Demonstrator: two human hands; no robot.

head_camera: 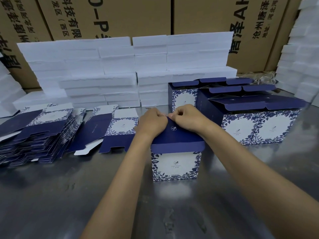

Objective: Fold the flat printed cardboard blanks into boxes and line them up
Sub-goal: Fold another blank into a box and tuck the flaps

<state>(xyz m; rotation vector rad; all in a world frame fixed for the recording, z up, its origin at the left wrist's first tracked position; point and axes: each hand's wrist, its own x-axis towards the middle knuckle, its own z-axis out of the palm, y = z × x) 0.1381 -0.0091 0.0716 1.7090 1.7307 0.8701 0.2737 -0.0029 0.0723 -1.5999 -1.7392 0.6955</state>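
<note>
- Together, knuckles up: left hand (151,120) and right hand (185,118) curled at far edge of box (176,161) lid, pinching it.
- Forearms stretched over bench (51,195).

Steel tabletop (51,204); white foam slabs (103,66) stacked behind; brown printed cartons (138,14) along back.

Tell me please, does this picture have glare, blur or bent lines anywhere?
Head view: the metal table shows soft patchy glare; the white foam stacks look washed out, nearly without detail; the wide lens bends the brown cartons outward; the box under both hands is sharp, while the far right edge is blurred.
</note>
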